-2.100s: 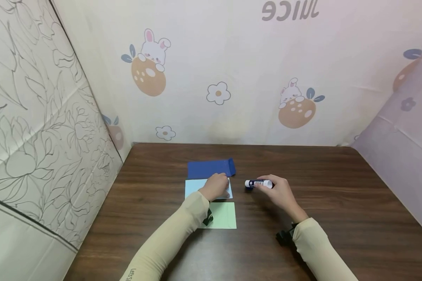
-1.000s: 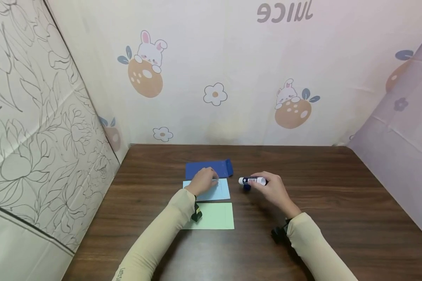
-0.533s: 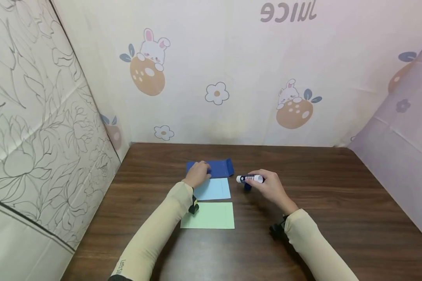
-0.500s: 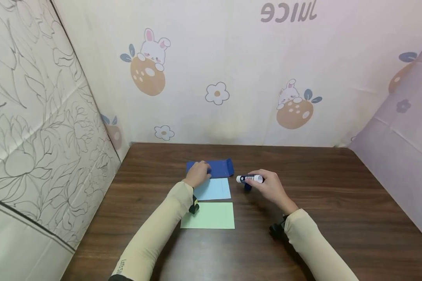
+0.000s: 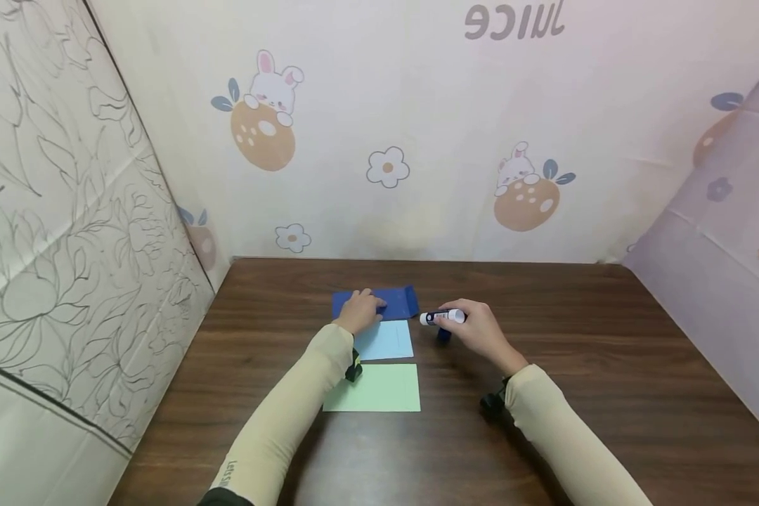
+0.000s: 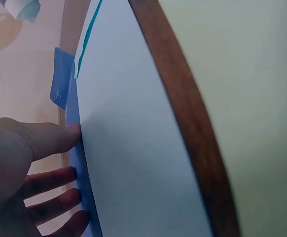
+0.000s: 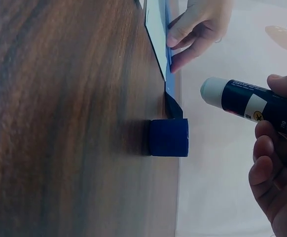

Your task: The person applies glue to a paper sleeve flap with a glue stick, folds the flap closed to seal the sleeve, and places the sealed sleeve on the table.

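My left hand (image 5: 360, 310) rests on a dark blue envelope (image 5: 397, 302) with its flap folded out at the right end. In the left wrist view, the thumb and spread fingers (image 6: 54, 180) touch the envelope along its length. My right hand (image 5: 481, 329) holds an uncapped glue stick (image 5: 441, 317), thumb on one side and fingers on the other, its white tip pointing left toward the flap. Below it, the dark blue cap (image 7: 169, 138) stands on the table by itself, near the flap.
A light blue envelope (image 5: 388, 340) lies just in front of the dark blue one, partly under my left wrist. Nearer still is a pale green envelope (image 5: 379, 388). All lie on a brown wooden table (image 5: 575, 337), with a printed cloth (image 5: 443, 211) rising behind its back edge.
My left hand has left the light blue envelope and moved back onto the dark blue one, its fingers now stretched out. My right hand has carried the glue stick a little left and farther back.
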Demonstrator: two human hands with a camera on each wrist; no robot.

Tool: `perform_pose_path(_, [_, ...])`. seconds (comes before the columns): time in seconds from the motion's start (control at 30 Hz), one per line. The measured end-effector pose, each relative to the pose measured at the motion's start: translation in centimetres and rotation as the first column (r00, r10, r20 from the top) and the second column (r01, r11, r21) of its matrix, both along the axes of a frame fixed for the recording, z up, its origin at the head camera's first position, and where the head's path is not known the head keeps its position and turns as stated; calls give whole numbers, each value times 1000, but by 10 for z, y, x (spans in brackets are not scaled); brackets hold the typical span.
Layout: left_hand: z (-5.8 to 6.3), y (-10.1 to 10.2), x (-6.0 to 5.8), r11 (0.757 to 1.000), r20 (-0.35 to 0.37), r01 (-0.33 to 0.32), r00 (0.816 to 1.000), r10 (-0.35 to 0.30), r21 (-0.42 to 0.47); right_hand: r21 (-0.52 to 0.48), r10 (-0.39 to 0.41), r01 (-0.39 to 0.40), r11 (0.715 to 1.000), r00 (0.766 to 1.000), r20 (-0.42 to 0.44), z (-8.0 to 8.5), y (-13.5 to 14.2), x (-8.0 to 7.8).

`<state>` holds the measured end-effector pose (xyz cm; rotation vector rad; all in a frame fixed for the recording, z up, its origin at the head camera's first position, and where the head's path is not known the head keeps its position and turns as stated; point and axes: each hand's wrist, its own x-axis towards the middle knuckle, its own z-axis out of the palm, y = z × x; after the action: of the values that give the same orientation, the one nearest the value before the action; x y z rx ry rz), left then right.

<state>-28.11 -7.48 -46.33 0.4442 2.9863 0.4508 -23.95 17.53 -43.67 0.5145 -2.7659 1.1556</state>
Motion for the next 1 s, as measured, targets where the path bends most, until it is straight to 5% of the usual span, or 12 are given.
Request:
perform_pose_path(0.5, [0, 9, -5, 998, 74, -54, 996, 51, 29, 36, -1, -1, 999, 998, 59, 8, -5, -22])
perform_pose_path(1.0, [-3, 8, -11, 997, 89, -77, 993, 74, 28, 196, 29, -54, 979, 991, 129, 17, -31, -74])
